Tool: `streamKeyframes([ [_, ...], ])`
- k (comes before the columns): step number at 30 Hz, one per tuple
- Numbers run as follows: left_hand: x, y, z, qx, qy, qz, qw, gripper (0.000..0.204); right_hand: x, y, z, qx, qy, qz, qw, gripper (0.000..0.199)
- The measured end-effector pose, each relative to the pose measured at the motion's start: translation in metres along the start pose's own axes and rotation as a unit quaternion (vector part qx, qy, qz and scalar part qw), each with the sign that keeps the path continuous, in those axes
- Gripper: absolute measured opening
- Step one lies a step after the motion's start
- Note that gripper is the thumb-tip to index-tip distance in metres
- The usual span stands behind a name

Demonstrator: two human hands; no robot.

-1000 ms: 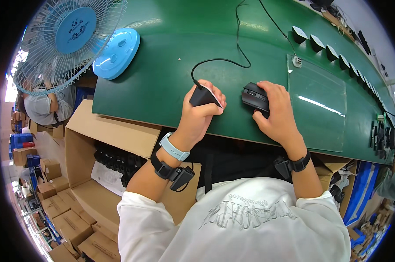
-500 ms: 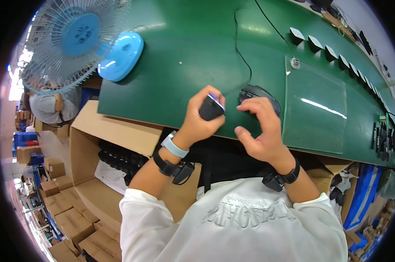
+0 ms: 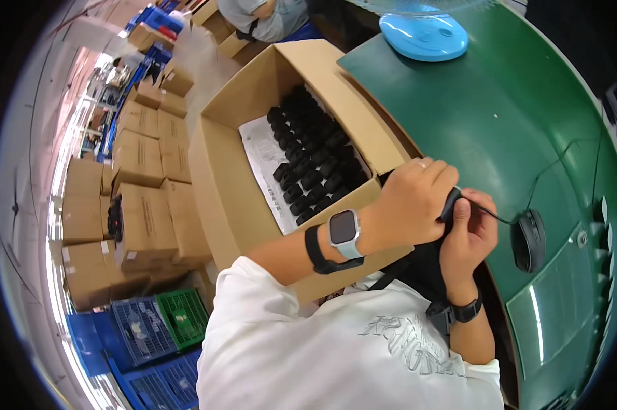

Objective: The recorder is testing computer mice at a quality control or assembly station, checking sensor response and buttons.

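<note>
My left hand (image 3: 417,201) is closed round a small black device (image 3: 449,205), and most of the device is hidden by the fingers. My right hand (image 3: 469,232) meets it from the other side, thumb and fingers curled against its end. A thin black cord (image 3: 499,217) runs past the right fingers toward a black computer mouse (image 3: 529,240) on the green table (image 3: 452,102). Whether the cord joins the device cannot be made out. To the left of my hands, an open cardboard box (image 3: 216,147) holds rows of small black pieces (image 3: 312,160) beside white printed paper (image 3: 257,150).
A blue fan base (image 3: 424,34) stands at the table's far end. A clear sheet (image 3: 551,307) lies near the right edge. Stacked cartons (image 3: 148,219) and blue and green crates (image 3: 178,318) stand on the left. Another person (image 3: 274,17) sits beyond the box.
My view has swung left toward the open box. The left hand has turned over with the device, and the right hand has left the mouse's side and come up against the device.
</note>
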State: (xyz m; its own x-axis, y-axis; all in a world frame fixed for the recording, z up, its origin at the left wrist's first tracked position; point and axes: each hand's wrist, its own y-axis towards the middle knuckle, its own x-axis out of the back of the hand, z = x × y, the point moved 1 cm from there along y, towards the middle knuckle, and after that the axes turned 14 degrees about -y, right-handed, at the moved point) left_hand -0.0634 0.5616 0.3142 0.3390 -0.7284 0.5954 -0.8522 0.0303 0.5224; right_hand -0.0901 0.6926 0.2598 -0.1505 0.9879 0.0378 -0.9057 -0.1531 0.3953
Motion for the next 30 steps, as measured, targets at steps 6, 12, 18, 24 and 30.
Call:
streamKeyframes([
  [6, 0.093, -0.034, 0.083, 0.135, 0.134, -0.090, 0.978, 0.032, 0.004, 0.028, 0.000, -0.166, 0.041, 0.019, 0.985, 0.015],
  [12, 0.235, -0.153, 0.286, 0.400, 0.148, -0.056, 0.903, 0.027, 0.154, 0.053, 0.040, -0.298, -0.153, 0.338, 0.879, 0.014],
  [18, 0.235, -0.279, 0.377, 0.549, 0.167, 0.149, 0.805, 0.027, 0.270, 0.082, 0.033, -0.204, -0.527, 0.258, 0.783, 0.022],
  [24, 0.227, -0.282, 0.403, 0.556, 0.174, 0.103, 0.806, 0.055, 0.314, 0.140, -0.034, 0.014, -0.541, 0.014, 0.841, 0.019],
  [30, 0.254, -0.173, 0.312, 0.414, 0.352, -0.040, 0.838, 0.028, 0.331, 0.196, -0.097, 0.058, -0.629, 0.020, 0.775, 0.020],
])
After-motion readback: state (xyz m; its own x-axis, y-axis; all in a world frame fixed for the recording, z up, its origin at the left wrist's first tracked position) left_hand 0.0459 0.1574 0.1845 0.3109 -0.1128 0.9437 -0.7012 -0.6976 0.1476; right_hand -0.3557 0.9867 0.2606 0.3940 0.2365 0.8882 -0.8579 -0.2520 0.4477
